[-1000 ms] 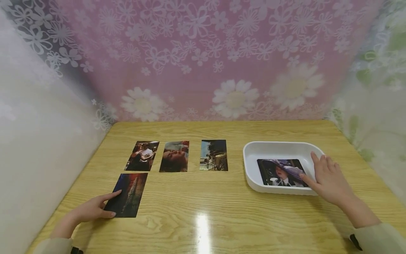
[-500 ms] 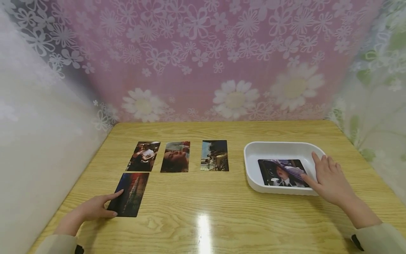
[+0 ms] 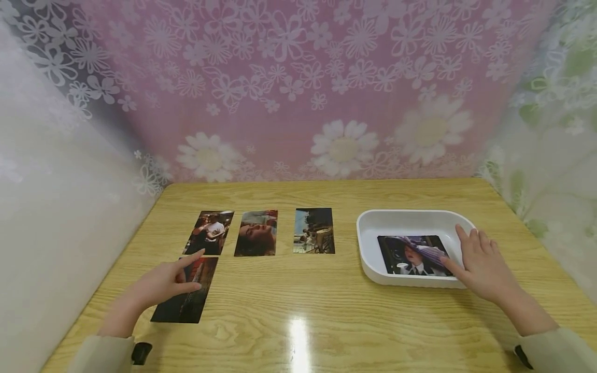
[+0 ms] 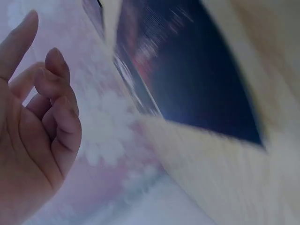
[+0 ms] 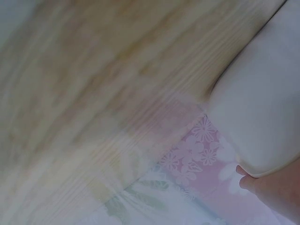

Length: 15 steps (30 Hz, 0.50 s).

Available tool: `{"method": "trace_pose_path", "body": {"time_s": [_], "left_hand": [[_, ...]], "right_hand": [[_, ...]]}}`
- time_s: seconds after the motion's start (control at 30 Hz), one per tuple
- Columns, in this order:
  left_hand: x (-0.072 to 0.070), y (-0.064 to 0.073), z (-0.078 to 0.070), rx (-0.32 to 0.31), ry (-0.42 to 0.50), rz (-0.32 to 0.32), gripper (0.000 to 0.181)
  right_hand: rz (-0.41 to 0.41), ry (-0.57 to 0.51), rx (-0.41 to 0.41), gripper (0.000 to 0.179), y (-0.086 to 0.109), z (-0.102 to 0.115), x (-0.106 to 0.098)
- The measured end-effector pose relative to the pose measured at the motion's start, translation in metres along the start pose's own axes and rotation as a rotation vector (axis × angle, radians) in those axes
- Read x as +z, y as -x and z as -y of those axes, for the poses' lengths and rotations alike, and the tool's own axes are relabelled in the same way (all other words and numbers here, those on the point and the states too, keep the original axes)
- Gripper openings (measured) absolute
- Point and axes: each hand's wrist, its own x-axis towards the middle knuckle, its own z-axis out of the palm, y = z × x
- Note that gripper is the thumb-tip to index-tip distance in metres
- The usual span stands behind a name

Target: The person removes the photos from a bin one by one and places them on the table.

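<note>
My left hand [image 3: 160,284] is over a dark photo card [image 3: 179,310] at the left of the table, holding nothing. In the left wrist view that hand appears apart from the card, with the index finger extended and other fingers loosely bent. My right hand [image 3: 487,264] rests on the right side of a white tray [image 3: 373,274], fingers fairly straight along its rim. The thumb reaches over the front edge, close to a photo card with a purple hat [image 3: 415,256] lying in the tray. Whether the thumb touches that card I cannot tell.
Behind the dark card lies a photo card of a couple [image 3: 210,232]. To its right are a photo card of a tilted-back face [image 3: 256,233] and a street-scene photo card [image 3: 314,231]. Flower-patterned walls [image 3: 280,93] border the wooden table [image 3: 345,321].
My left hand has left the lower left edge of the dark card and moved right and farther back over it. The right hand and the tray have stayed in place.
</note>
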Motion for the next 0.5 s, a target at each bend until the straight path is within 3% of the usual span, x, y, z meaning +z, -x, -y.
{"method": "trace_pose_path", "body": {"time_s": [0.13, 0.3, 0.5], "left_hand": [[0.009, -0.029, -0.032, 0.097, -0.065, -0.036, 0.066], [0.024, -0.066, -0.083, 0.194, -0.175, -0.023, 0.063], [0.042, -0.110, -0.139, 0.348, -0.239, -0.019, 0.063]], "right_hand": [[-0.006, -0.001, -0.004, 0.081, 0.001, -0.001, -0.001], [-0.020, 0.010, -0.006, 0.082, 0.002, -0.003, -0.001], [0.001, 0.015, -0.002, 0.082, 0.001, -0.002, -0.001]]}}
